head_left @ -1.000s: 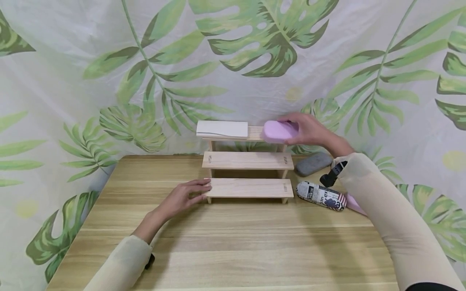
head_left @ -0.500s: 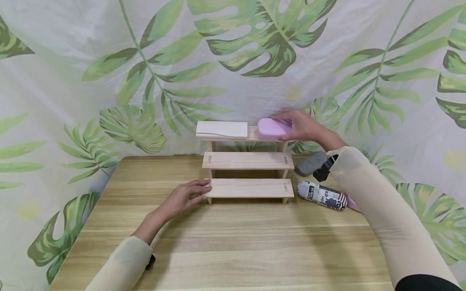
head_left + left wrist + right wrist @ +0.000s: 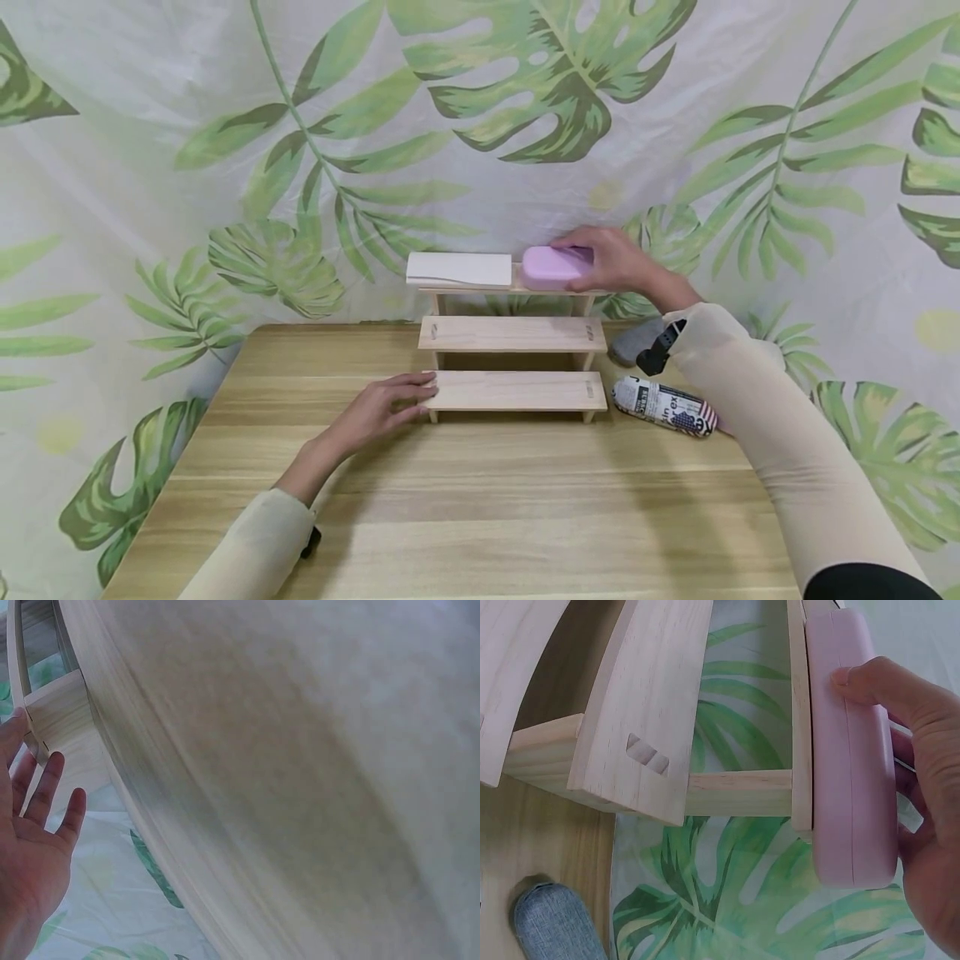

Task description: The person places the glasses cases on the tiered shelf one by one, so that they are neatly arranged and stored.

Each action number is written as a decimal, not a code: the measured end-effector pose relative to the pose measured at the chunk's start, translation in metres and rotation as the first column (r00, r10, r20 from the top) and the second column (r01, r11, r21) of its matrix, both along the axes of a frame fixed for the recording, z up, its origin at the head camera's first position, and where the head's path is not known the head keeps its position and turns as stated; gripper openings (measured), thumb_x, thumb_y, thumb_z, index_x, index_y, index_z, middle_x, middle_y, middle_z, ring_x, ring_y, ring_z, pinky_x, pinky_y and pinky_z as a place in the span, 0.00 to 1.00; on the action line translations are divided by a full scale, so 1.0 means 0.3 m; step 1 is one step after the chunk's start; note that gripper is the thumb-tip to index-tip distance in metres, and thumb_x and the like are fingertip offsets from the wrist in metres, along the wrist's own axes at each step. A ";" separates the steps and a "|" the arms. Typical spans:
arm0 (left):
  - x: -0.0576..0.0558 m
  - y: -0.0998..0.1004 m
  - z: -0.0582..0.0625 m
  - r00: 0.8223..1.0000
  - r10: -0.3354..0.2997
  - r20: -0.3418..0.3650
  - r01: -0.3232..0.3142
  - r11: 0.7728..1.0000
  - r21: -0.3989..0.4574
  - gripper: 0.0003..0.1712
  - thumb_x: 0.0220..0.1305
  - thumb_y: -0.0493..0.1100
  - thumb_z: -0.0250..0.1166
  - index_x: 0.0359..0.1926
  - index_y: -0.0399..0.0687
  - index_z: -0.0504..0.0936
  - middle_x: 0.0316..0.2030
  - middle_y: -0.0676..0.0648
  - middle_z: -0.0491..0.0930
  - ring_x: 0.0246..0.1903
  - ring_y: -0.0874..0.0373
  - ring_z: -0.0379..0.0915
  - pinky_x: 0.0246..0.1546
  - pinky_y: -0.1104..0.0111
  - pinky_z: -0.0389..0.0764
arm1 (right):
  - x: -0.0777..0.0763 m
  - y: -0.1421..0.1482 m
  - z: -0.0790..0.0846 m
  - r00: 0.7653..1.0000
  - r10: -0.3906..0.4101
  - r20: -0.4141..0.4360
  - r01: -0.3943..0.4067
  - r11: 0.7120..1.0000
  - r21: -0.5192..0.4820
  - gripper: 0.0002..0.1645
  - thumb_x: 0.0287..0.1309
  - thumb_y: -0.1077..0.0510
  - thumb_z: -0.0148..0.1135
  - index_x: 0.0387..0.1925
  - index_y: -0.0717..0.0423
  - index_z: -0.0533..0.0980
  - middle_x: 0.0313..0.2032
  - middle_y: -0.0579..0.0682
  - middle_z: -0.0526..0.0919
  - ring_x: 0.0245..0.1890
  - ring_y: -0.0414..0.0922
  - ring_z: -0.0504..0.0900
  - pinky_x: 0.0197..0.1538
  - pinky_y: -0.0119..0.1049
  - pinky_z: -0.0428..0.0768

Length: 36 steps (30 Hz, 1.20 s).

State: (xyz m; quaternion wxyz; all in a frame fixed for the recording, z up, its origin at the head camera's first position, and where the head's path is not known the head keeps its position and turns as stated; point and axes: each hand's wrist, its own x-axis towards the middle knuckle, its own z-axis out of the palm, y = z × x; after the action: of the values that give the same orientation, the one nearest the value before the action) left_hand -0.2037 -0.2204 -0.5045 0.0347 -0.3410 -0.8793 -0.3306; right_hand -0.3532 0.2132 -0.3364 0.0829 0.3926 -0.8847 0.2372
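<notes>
A three-step wooden display stand (image 3: 512,333) stands at the back of the table. My right hand (image 3: 617,260) grips a pink glasses case (image 3: 553,267) at the right part of the top step. In the right wrist view the case (image 3: 851,765) lies along the top board, its near end reaching past the board's end, with my thumb on its seamed side. A white, flat flap-style case (image 3: 459,268) rests on the left of that step. My left hand (image 3: 375,408) touches the left end of the lowest step, its fingers rather straight in the left wrist view.
Right of the stand lie a grey fabric glasses case (image 3: 633,340) and a newspaper-print case (image 3: 663,406). Another pink thing (image 3: 726,427) is mostly hidden behind the right sleeve. A leaf-print cloth (image 3: 525,192) hangs right behind the stand.
My right hand has moved left with the pink case, bringing it over the top step and closer to the white case. The left hand has stayed on the lowest step.
</notes>
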 end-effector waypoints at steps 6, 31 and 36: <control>0.003 0.000 0.002 1.000 0.002 0.006 -0.002 1.000 -0.010 0.20 0.71 0.40 0.72 0.62 0.46 0.87 0.69 0.46 0.79 0.68 0.46 0.76 0.66 0.50 0.79 | -0.007 -0.010 -0.009 1.000 0.007 0.014 -0.007 1.000 -0.021 0.40 0.44 0.56 0.85 0.61 0.62 0.83 0.59 0.60 0.86 0.54 0.58 0.83 0.51 0.49 0.79; 0.002 0.001 0.005 1.000 -0.009 -0.005 0.008 1.000 -0.025 0.21 0.71 0.41 0.71 0.64 0.45 0.86 0.70 0.45 0.78 0.68 0.45 0.75 0.67 0.50 0.79 | -0.009 -0.023 -0.018 0.998 0.010 0.060 -0.007 0.998 -0.057 0.37 0.46 0.57 0.83 0.60 0.63 0.83 0.60 0.61 0.85 0.55 0.58 0.83 0.52 0.49 0.79; 0.003 0.001 0.004 1.000 -0.005 -0.011 0.005 1.000 -0.023 0.21 0.71 0.40 0.71 0.63 0.45 0.86 0.70 0.45 0.78 0.68 0.45 0.75 0.66 0.50 0.79 | -0.006 -0.015 -0.016 0.999 0.029 0.031 -0.026 0.995 -0.093 0.35 0.47 0.58 0.83 0.59 0.64 0.84 0.58 0.62 0.86 0.54 0.59 0.83 0.54 0.51 0.80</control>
State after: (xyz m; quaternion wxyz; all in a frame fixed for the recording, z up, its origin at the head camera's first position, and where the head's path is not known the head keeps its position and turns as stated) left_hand -0.2027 -0.2202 -0.5032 0.0348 -0.3453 -0.8820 -0.3188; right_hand -0.3551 0.2087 -0.3412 0.0833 0.3967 -0.8685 0.2854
